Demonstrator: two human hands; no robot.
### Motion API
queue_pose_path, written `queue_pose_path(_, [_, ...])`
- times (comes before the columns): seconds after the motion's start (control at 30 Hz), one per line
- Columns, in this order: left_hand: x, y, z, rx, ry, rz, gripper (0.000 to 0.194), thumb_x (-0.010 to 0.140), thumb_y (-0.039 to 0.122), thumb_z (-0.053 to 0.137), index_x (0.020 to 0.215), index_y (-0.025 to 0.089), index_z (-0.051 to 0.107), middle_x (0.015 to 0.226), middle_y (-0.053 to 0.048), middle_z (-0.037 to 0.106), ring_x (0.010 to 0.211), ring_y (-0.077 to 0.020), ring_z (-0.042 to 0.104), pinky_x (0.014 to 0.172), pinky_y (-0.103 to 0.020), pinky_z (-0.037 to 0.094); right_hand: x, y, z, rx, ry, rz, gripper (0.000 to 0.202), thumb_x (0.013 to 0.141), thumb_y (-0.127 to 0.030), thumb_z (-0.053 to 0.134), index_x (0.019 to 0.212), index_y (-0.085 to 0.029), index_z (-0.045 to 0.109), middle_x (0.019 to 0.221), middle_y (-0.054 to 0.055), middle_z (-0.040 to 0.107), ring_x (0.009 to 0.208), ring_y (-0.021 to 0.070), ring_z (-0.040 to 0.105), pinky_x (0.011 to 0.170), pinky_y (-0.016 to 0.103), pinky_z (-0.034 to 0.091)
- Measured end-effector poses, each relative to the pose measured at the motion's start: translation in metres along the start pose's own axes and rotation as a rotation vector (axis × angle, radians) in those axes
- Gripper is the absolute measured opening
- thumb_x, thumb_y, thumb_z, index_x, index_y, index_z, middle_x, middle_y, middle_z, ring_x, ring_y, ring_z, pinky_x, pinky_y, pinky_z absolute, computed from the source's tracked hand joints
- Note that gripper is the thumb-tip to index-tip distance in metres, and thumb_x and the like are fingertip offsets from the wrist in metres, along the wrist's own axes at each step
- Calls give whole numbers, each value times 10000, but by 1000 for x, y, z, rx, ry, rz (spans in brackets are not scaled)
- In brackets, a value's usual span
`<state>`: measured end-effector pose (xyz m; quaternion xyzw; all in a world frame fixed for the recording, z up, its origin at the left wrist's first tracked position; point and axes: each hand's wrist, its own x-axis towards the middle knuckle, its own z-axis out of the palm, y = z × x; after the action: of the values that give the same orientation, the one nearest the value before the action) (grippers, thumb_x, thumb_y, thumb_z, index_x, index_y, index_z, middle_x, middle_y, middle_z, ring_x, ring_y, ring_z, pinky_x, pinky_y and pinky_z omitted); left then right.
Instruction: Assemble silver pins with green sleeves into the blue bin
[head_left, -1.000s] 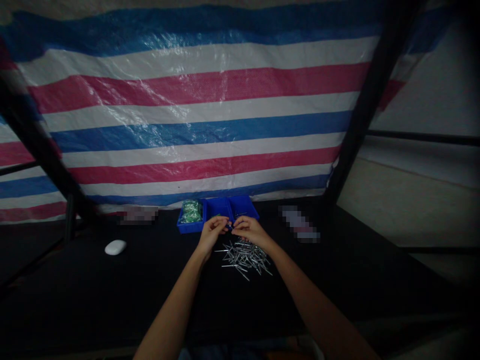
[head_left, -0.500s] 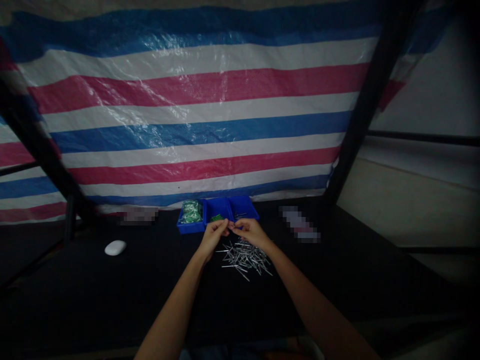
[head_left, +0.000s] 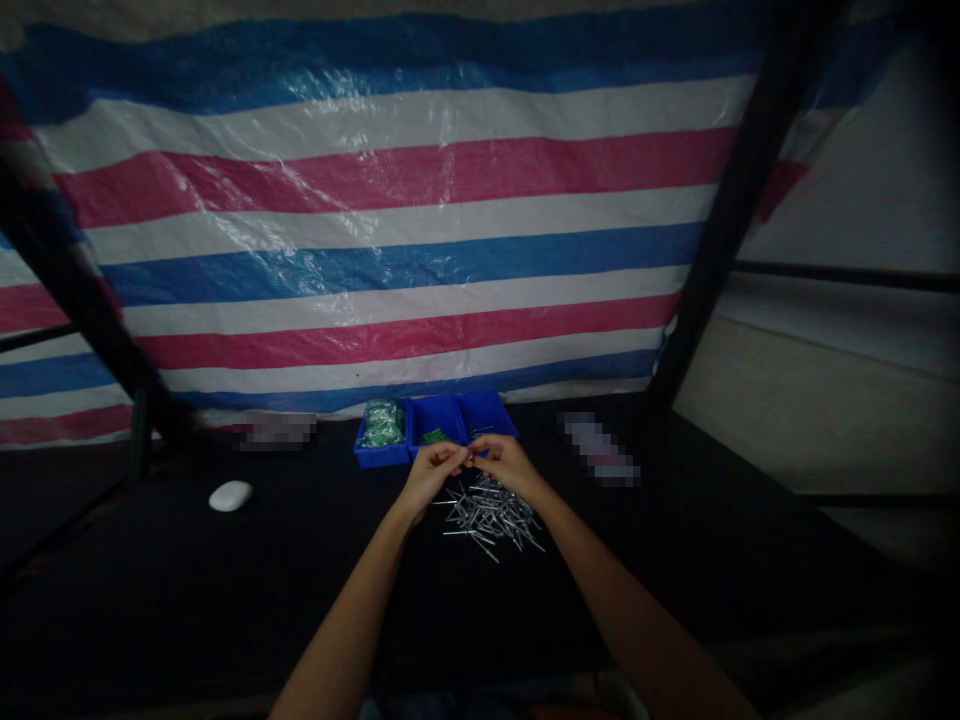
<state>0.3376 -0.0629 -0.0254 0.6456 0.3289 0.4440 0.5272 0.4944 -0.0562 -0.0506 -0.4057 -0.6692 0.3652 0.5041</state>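
Note:
My left hand [head_left: 433, 474] and my right hand [head_left: 508, 467] meet fingertip to fingertip above the table, just in front of the blue bins. Both are closed in a pinch, and whatever sits between the fingertips is too small and dark to make out. Right below my right hand lies a loose pile of thin silver metal pins [head_left: 491, 515], shaped like blind rivets. Small green pieces [head_left: 433, 437] lie in the middle blue bin [head_left: 433, 411]. A few thin pins rest in the right blue bin [head_left: 486, 405].
Clear plastic packets with green contents [head_left: 382, 424] fill the left blue bin [head_left: 384, 458]. A white computer mouse [head_left: 231, 495] lies at the left of the black table [head_left: 300, 560]. Two blurred-out items flank the bins. Behind hangs a striped plastic sheet [head_left: 420, 262].
The fingers of my left hand have shifted slightly right and now press against those of my right hand. The pile and bins look the same.

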Motion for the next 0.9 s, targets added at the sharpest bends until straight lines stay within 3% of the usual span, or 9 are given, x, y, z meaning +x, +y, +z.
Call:
queue_pose_path(0.2, [1,-8,3,-40,-50,10,249,624,320,677,737,108,609,709,-50,641,664,-125,572,671,-249,414,0,-4,-4,125,53,68,235,631,-327,630,776,-142,640,682,38,642,450,92,508,412,202,385])
queue_pose_path(0.33, [1,-13,10,28,-42,25,254,610,297,687,747,125,560,640,-14,604,606,-107,551,624,-230,408,0,-10,-7,193,89,103,230,621,-327,634,755,-142,649,662,35,640,421,82,483,385,198,363])
queue_pose_path(0.4, [-2,-9,11,121,18,62,250,626,316,668,750,133,551,636,-9,586,591,-103,535,597,-220,398,0,-14,-8,184,107,84,238,612,-341,647,745,-143,647,667,38,641,421,84,478,386,203,365])
queue_pose_path(0.47, [-7,0,4,229,170,136,244,645,345,643,750,144,554,669,-13,575,601,-105,521,592,-216,391,0,-17,-9,163,152,54,246,609,-356,654,733,-145,636,672,41,640,430,89,478,396,211,376])
queue_pose_path(0.53, [-13,12,-17,333,421,220,249,667,374,612,775,157,557,719,-15,562,628,-110,510,608,-218,390,1,-19,-9,142,221,19,257,620,-369,648,749,-148,621,687,45,639,457,97,491,412,214,389])
queue_pose_path(0.63, [-18,22,-74,449,891,263,348,695,412,564,943,172,516,895,-34,534,752,-133,516,688,-241,408,2,-18,-12,108,324,-28,307,641,-365,636,855,-149,597,705,46,638,495,107,512,442,216,400])
queue_pose_path(0.73, [-18,19,-139,549,1272,13,644,628,439,612,1160,167,372,1174,-112,372,939,-196,493,798,-316,404,3,-15,-15,81,401,-52,330,655,-359,624,901,-141,588,707,53,636,543,128,544,476,230,407])
queue_pose_path(0.8, [-15,10,-173,633,1348,-247,818,563,495,639,1232,171,298,1237,-156,291,1079,-296,414,850,-394,370,4,-13,-15,68,449,-71,289,664,-362,614,847,-139,600,730,68,637,605,150,571,500,238,414])
queue_pose_path(0.9, [-5,-5,-202,726,1329,-524,986,496,584,631,1282,150,222,1243,-205,280,1103,-386,381,848,-464,344,5,-10,-16,44,507,-93,245,675,-369,602,773,-144,597,741,73,634,649,163,581,521,244,420])
